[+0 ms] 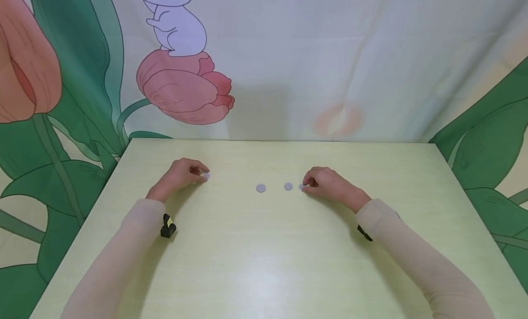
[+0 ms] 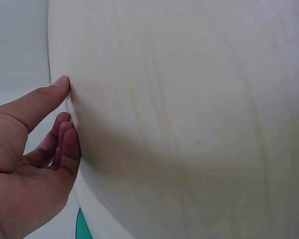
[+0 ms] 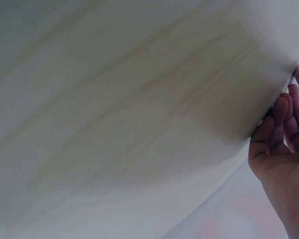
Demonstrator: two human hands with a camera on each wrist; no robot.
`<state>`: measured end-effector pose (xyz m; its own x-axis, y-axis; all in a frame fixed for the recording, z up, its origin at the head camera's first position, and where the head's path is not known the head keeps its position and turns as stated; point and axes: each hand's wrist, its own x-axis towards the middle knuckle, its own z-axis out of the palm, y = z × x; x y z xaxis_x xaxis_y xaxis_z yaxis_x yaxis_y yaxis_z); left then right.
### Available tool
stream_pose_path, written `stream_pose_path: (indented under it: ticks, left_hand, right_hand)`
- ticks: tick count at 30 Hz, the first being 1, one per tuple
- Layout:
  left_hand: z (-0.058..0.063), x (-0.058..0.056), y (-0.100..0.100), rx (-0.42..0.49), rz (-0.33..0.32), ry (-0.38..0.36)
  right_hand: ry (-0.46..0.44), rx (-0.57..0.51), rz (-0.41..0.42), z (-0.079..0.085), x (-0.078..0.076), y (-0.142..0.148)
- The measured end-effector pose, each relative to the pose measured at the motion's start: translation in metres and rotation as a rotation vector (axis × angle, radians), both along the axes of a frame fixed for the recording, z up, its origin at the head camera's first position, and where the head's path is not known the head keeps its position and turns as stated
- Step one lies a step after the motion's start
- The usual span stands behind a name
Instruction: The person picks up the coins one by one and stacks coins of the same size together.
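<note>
Several small round grey discs, coin-like, lie on the pale wooden table. My left hand (image 1: 183, 172) is at the left, with thumb and finger at the edges of one grey disc (image 1: 207, 176). In the left wrist view the left hand (image 2: 37, 134) touches the tabletop, and its disc barely shows. Right of centre, my right hand (image 1: 330, 184) pinches another disc (image 1: 301, 187), partly hidden by the fingertips. The right wrist view shows the right hand (image 3: 284, 129) with fingers curled against the table. Between the hands lie a middle disc (image 1: 261, 188) and a right disc (image 1: 288, 186).
The pale table (image 1: 264, 245) reaches back to a printed curtain (image 1: 330, 57) with flowers and a white animal. A black wrist device (image 1: 167, 227) sits under the left sleeve. Another dark wrist device (image 1: 365, 233) shows under the right sleeve.
</note>
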<state>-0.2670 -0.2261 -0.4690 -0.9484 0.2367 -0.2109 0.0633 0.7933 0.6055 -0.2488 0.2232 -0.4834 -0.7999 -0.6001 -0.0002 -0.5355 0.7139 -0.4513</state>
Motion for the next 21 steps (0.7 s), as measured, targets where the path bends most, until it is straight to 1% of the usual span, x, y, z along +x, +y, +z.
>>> stream_pose_path:
  ticks: [5, 12, 15, 21]
  left_hand:
    - [-0.0003, -0.0017, 0.0004, -0.003, 0.006, -0.01]
    - [-0.0004, -0.004, 0.0006, 0.001, 0.054, -0.047]
    - [0.0005, -0.0032, 0.0008, 0.006, 0.073, -0.059]
    - [-0.001, -0.0003, 0.0011, 0.012, 0.082, -0.047]
  right_hand:
    - [-0.006, 0.004, 0.004, 0.0031, 0.0006, -0.0001]
    - [0.009, 0.0, 0.01, 0.0032, 0.0003, 0.0017]
    - [0.014, 0.007, 0.009, 0.0016, -0.0009, 0.0012]
    - [0.008, 0.018, 0.006, 0.0015, -0.001, -0.0008]
